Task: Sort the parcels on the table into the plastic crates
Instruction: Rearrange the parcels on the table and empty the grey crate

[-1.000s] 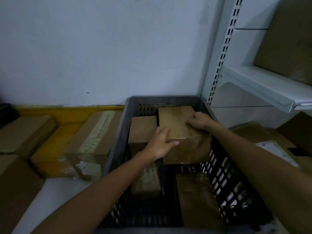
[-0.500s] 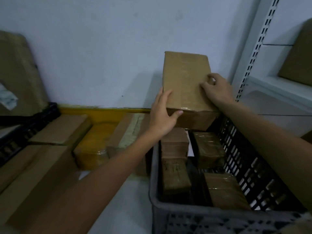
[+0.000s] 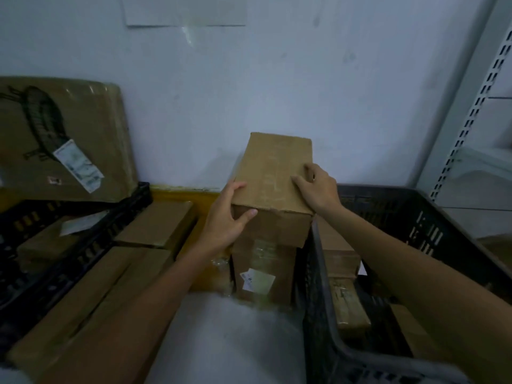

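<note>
I hold a plain brown cardboard parcel (image 3: 273,173) with both hands, just left of the grey plastic crate (image 3: 318,286). My left hand (image 3: 227,217) grips its near left corner, thumb across the front face. My right hand (image 3: 318,187) grips its top right edge with curled fingers. The parcel sits above a taped parcel with a white label (image 3: 261,270) standing on the table; whether they touch I cannot tell. Several wrapped parcels (image 3: 349,309) lie inside the grey crate.
A black crate (image 3: 83,245) at the left holds a labelled parcel, and a large flat parcel (image 3: 63,139) leans on the wall behind it. Long boxes (image 3: 88,314) lie at the lower left. White shelving (image 3: 471,112) stands at the right. A bare white tabletop patch (image 3: 227,342) lies in front.
Both hands lifted the brown parcel out of the grey crate, carried it left over the rim and lowered it above the labelled parcel. The view has turned left.
</note>
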The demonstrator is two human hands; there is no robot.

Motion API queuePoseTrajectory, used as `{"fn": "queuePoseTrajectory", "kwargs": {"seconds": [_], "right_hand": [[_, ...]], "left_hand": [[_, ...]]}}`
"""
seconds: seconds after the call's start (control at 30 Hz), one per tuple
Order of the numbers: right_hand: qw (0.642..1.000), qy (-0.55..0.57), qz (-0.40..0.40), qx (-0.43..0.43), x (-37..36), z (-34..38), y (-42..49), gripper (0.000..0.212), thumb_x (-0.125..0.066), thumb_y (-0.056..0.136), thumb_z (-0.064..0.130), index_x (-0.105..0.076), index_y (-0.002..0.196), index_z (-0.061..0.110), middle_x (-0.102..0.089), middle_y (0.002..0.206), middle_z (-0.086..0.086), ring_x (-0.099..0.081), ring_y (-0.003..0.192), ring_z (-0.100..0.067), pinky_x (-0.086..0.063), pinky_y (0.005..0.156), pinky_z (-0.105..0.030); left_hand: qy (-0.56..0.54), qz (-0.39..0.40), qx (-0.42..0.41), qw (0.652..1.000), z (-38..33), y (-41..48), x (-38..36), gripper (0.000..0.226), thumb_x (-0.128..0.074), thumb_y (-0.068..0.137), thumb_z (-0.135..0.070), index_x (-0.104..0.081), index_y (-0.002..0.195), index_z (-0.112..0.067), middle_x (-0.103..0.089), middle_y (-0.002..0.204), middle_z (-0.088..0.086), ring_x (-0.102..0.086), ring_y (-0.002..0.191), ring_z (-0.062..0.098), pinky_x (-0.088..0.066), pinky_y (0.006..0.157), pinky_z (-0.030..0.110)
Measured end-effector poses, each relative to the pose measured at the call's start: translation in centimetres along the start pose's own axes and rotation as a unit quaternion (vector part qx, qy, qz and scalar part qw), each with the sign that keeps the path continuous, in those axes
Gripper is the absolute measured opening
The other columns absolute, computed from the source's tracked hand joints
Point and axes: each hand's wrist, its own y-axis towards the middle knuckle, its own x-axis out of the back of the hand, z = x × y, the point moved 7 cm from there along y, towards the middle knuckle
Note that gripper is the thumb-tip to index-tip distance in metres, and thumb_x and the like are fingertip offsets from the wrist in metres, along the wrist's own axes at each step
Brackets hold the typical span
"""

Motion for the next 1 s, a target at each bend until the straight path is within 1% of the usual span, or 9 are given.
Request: {"fn": "queuePoseTrajectory", "kwargs": {"seconds": [0.1, 0.17, 0.3, 0.4, 0.47, 0.53, 0.63, 0.73, 1.0], "right_hand": [[0.999, -0.034, 0.021, -0.016, -2.0, -1.4, -0.5, 0.053, -0.049, 0.097, 0.033, -0.035, 0.142, 0.009, -0.048, 0.137, -0.011, -0.05, 0.121, -0.029, -0.043, 0.095, -0.036], [0.992, -0.1, 0.076, -0.016, -3.9, -3.0, -0.8, 0.047, -0.047, 0.098, 0.032, -0.041, 0.136, 0.007, -0.054, 0.128, -0.014, -0.054, 0.111, -0.032, -0.047, 0.09, -0.039], [0.975, -0.169, 0.141, -0.027, -6.1, -5.9, -1.2, 0.048, -0.041, 0.098, 0.04, -0.044, 0.137, 0.013, -0.056, 0.125, -0.016, -0.051, 0.113, -0.038, -0.044, 0.096, -0.047], [0.977, -0.168, 0.126, -0.023, -5.2, -6.5, -0.5, 0.048, -0.042, 0.097, 0.041, -0.046, 0.137, 0.014, -0.058, 0.125, -0.015, -0.051, 0.115, -0.038, -0.044, 0.098, -0.047], [0.984, -0.14, 0.113, -0.016, -4.2, -6.5, -0.3, 0.044, -0.044, 0.099, 0.033, -0.049, 0.135, 0.008, -0.059, 0.125, -0.017, -0.053, 0.114, -0.035, -0.042, 0.1, -0.043], [0.992, -0.1, 0.074, -0.012, -2.7, -7.0, 0.1, 0.041, -0.045, 0.099, 0.027, -0.051, 0.131, 0.004, -0.059, 0.124, -0.019, -0.055, 0.113, -0.032, -0.042, 0.098, -0.039], [0.997, -0.079, 0.027, -0.007, -0.3, -8.7, 1.0, 0.045, -0.046, 0.098, 0.028, -0.045, 0.138, 0.006, -0.053, 0.137, -0.012, -0.049, 0.124, -0.027, -0.04, 0.101, -0.035], [0.997, -0.08, -0.001, -0.018, 2.6, -10.9, 2.0, 0.045, -0.045, 0.099, 0.028, -0.046, 0.138, 0.007, -0.054, 0.136, -0.013, -0.05, 0.123, -0.027, -0.04, 0.098, -0.031], [0.996, -0.079, -0.033, -0.038, 8.0, -17.5, 4.1, 0.045, -0.049, 0.097, 0.029, -0.048, 0.136, 0.007, -0.057, 0.131, -0.014, -0.054, 0.119, -0.026, -0.043, 0.098, -0.035]], "left_hand": [[0.012, 0.016, 0.024, 1.0, 2.8, -0.7, -1.1, 0.054, -0.066, 0.085, -0.021, -0.04, 0.132, -0.022, -0.034, 0.145, -0.002, -0.035, 0.129, 0.015, -0.037, 0.099, 0.028], [0.041, 0.066, 0.057, 0.995, 4.9, -1.3, -2.8, 0.056, -0.066, 0.085, -0.02, -0.038, 0.133, -0.022, -0.032, 0.146, 0.0, -0.034, 0.132, 0.019, -0.038, 0.104, 0.036], [0.062, 0.179, 0.118, 0.975, 7.2, -2.2, -5.7, 0.068, -0.061, 0.088, -0.014, -0.025, 0.143, -0.03, -0.025, 0.15, 0.001, -0.03, 0.135, 0.023, -0.04, 0.105, 0.045], [0.165, 0.175, 0.115, 0.964, 6.8, -1.0, -6.2, 0.072, -0.062, 0.084, -0.019, -0.023, 0.143, -0.033, -0.012, 0.155, 0.0, -0.009, 0.142, 0.028, -0.022, 0.114, 0.052], [0.241, 0.179, 0.081, 0.95, 5.3, -0.1, -6.4, 0.072, -0.061, 0.083, -0.025, -0.024, 0.144, -0.031, -0.001, 0.158, 0.002, 0.007, 0.145, 0.024, -0.002, 0.117, 0.051], [0.267, 0.183, 0.021, 0.946, 3.1, 0.7, -7.1, 0.071, -0.059, 0.084, -0.025, -0.025, 0.146, -0.028, 0.003, 0.158, 0.003, 0.013, 0.144, 0.021, 0.006, 0.115, 0.047], [0.213, 0.177, -0.054, 0.959, -0.7, 1.7, -8.8, 0.065, -0.057, 0.086, -0.018, -0.029, 0.145, -0.025, -0.003, 0.158, -0.001, 0.007, 0.145, 0.017, 0.002, 0.115, 0.038], [0.153, 0.172, -0.097, 0.968, -4.1, 2.6, -11.8, 0.057, -0.054, 0.09, -0.019, -0.033, 0.143, -0.019, -0.011, 0.158, 0.001, -0.001, 0.145, 0.015, -0.001, 0.114, 0.028], [0.165, 0.25, -0.029, 0.953, -6.9, 4.7, -22.1, 0.063, -0.043, 0.096, -0.039, -0.018, 0.148, -0.014, -0.003, 0.158, 0.008, -0.002, 0.145, 0.023, -0.013, 0.116, 0.037]]}}
